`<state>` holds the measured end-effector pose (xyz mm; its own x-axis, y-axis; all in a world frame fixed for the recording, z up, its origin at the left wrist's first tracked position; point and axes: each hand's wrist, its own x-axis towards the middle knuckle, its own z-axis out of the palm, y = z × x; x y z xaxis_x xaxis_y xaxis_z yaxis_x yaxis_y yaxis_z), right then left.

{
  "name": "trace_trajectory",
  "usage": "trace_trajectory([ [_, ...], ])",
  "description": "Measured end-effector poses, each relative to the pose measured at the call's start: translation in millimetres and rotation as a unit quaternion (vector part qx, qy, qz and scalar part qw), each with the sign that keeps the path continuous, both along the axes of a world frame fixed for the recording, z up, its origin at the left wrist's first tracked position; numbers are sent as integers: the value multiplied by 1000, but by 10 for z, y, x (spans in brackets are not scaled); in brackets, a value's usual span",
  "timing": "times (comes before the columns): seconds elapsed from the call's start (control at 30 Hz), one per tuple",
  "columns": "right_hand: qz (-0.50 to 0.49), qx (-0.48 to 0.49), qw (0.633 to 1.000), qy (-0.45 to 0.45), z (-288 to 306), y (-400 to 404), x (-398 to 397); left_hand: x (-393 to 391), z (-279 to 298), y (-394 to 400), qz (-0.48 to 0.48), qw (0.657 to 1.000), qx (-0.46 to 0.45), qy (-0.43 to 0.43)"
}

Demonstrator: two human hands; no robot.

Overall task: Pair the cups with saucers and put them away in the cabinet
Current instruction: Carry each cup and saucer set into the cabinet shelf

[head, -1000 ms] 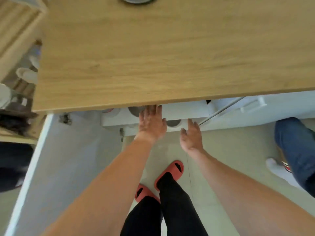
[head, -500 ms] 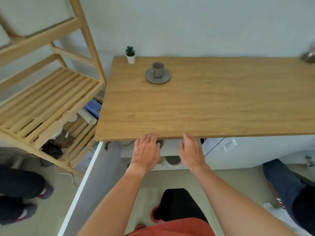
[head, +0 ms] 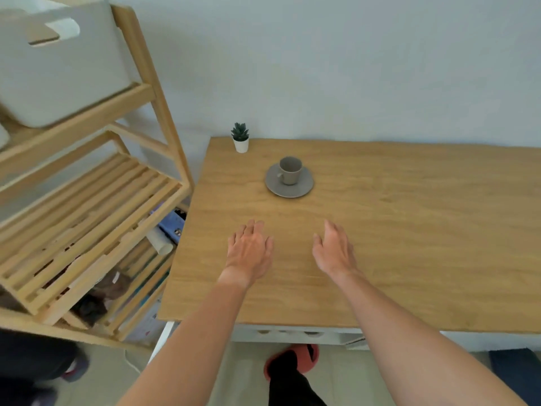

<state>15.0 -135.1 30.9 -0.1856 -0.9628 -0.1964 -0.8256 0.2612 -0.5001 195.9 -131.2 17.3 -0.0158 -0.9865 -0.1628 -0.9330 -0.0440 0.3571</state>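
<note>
from the head view, the grey cup (head: 289, 170) stands upright on its grey saucer (head: 289, 181), handle turned toward the left, the pair sitting on the wooden countertop (head: 409, 230) near the back, just in front of a small potted plant (head: 240, 140). both hands hover over the counter, well short of the pair and holding nothing: the left hand (head: 248, 253) is flat with fingers straight, the right hand (head: 333, 252) relaxed with fingers loosely extended. the cup and saucer look like glazed ceramic, so likely stiff, fairly light, smooth and breakable; the cup only rests loose on the saucer and could slide or tip if the saucer tilts. a sensible hold would be both hands under or at opposite edges of the saucer rim, kept level, or one hand on the rim and the other steadying the cup by its handle. below the counter's front edge, a white cabinet (head: 292, 335) shows rims of what seem to be stored cups, too hidden to be sure. a wooden shelf rack (head: 87, 200) stands to the left.
</note>
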Motion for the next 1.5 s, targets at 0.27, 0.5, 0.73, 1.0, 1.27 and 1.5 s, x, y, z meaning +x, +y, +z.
trace_trajectory([
  [0.27, -44, 78, 989, -117, -45, -1098, 58, -59, -65, -1046, 70, 997, 9, 42],
  [0.5, -50, 105, 983, -142, -165, -1795, -74, -288, -140, -1675, 128, 962, 4, 242],
  [0.73, -137, 118, 952, -246, -453, -2261, -89, -448, -369, -2030, 159, 943, -109, 270],
  [1.0, -158, 181, 906, -349, -560, -2393, -167, -527, -473, -2049, 166, 936, -73, 302],
  [1.27, -189, 165, 872, -420, -473, -1847, -264, -494, -388, -1607, 90, 945, -69, 307],
  [1.5, -181, 155, 867, -437, -415, -1202, -281, -479, -234, -1040, 75, 949, -82, 294],
])
